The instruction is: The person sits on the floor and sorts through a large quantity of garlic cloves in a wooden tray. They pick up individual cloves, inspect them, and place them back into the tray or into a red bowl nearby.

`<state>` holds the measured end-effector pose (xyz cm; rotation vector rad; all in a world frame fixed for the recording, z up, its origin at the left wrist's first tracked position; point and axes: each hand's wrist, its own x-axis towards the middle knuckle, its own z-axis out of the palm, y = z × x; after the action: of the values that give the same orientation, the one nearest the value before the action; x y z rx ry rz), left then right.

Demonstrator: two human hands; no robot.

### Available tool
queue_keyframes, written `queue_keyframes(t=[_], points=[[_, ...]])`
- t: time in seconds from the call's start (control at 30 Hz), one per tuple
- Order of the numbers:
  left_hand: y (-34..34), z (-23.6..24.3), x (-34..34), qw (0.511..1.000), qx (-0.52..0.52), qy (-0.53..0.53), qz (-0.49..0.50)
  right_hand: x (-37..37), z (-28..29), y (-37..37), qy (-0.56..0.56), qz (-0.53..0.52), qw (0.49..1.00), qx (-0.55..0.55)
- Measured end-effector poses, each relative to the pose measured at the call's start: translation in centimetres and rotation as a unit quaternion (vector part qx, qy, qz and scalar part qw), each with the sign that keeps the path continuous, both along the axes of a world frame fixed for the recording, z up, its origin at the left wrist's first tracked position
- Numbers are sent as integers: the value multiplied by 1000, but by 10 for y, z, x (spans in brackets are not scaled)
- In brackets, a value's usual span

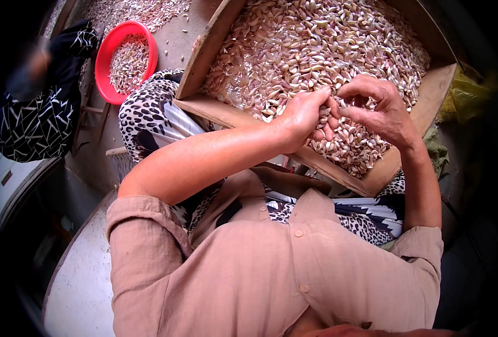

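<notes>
A wooden tray full of loose garlic cloves lies in front of me, its near corner towards my lap. Over its near side, my left hand is cupped, with a few garlic cloves held against its curled fingers. Close on its right, my right hand is bent inward, thumb and fingers curled together beside the left fingertips. Whatever may sit in that right-hand pinch is too small to make out.
A red basin partly filled with cloves stands at the upper left. Beside it sits another person in dark patterned clothing. More cloves cover the floor at the back. A yellow bag lies right of the tray.
</notes>
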<state>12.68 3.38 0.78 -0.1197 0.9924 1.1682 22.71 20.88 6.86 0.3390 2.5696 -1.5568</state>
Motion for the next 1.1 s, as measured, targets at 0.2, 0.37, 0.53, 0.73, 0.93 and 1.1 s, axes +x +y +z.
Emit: queue_keyframes(t=[0.2,0.37,0.53,0.73,0.93,1.1], points=[[-3,10,15,992,61,54,-96,18,-24,37,-16,-76,979,190],[-9,21,23,970,158,84,-163,20,-29,42,-32,-41,970,239],[-18,20,30,922,266,176,-220,23,-42,55,-27,-33,965,259],[-28,34,26,827,361,289,-319,24,-46,64,-29,-19,961,275],[-28,36,24,795,385,301,-358,30,-49,64,-67,-10,971,230],[-30,35,25,780,396,325,-358,35,-48,65,-32,-11,975,220]])
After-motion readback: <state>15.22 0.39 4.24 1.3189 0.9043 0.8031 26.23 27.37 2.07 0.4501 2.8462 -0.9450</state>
